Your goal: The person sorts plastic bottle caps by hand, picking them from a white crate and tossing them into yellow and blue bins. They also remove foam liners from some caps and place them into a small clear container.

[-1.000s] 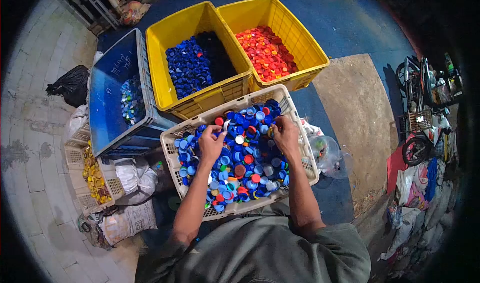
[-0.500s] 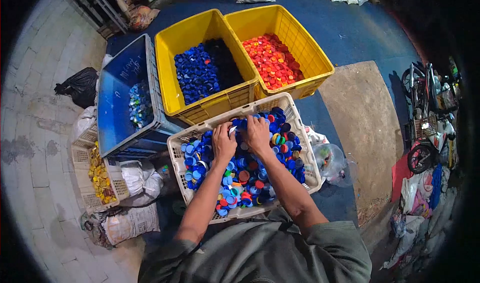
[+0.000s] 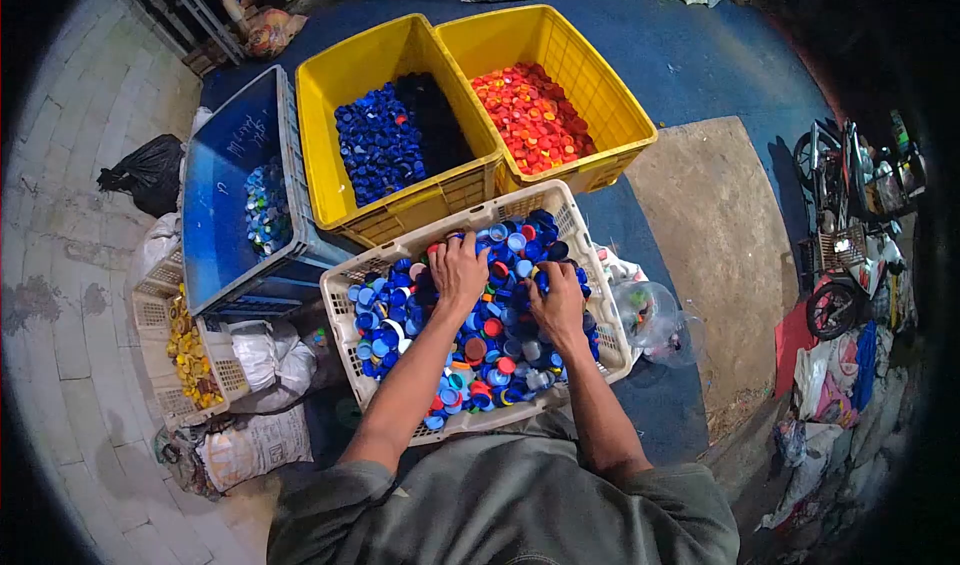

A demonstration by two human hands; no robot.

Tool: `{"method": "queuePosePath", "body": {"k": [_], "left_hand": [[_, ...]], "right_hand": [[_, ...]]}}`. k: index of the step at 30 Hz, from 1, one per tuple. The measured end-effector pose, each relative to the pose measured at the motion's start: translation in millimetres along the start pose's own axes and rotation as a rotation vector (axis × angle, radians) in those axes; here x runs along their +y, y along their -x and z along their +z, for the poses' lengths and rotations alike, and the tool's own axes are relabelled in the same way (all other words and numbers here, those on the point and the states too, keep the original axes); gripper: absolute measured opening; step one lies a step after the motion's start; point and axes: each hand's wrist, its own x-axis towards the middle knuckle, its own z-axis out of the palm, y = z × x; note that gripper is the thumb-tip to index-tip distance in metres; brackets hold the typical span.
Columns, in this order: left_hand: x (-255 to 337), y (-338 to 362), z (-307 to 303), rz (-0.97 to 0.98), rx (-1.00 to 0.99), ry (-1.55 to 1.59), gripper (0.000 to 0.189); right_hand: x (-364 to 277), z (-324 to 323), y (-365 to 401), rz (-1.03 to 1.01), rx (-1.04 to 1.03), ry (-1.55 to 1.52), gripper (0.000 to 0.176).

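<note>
A white slatted crate (image 3: 333, 310) full of mixed bottle caps (image 3: 475, 348), mostly blue, stands in front of my body. Near its far side, my left hand (image 3: 459, 271) rests among the caps with its fingers bent down; what its fingertips hold, if anything, is hidden. My right hand (image 3: 560, 300) reaches into the caps on the right side of the crate, fingers curled round or over dark blue caps that I cannot make out clearly.
Beyond the crate stand a yellow bin (image 3: 318, 130) with blue caps and another (image 3: 600, 75) with red caps. A blue bin (image 3: 215, 195) and a crate of yellow caps (image 3: 235, 373) are at left. Plastic bottles (image 3: 648, 315) lie right, a motorbike (image 3: 835, 235) farther off.
My hands have moved apart: the right one went right and nearer to me, the left one slightly right. The white piece between them no longer shows. The whole view has shifted slightly.
</note>
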Motion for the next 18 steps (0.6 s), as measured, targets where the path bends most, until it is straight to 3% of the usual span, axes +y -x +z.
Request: {"method": "queuePosePath", "body": {"k": [8,11,18], "left_hand": [[-5.4,7.5,10.6,-0.007,-0.028,0.157,0.02],[-6.3,14.6,-0.1,-0.004,0.117,0.341,0.018],[-33.1,38.1,-10.1,-0.666,-0.082,1.272,0.019]], "right_hand": [[6.9,2.3,-14.1,-0.069,-0.07,0.106,0.027],[4.6,6.2,-27.6,-0.112,-0.146,0.171,0.026],[7.8,26.0,-57.5,-0.401,-0.279,0.291,0.023]]}}
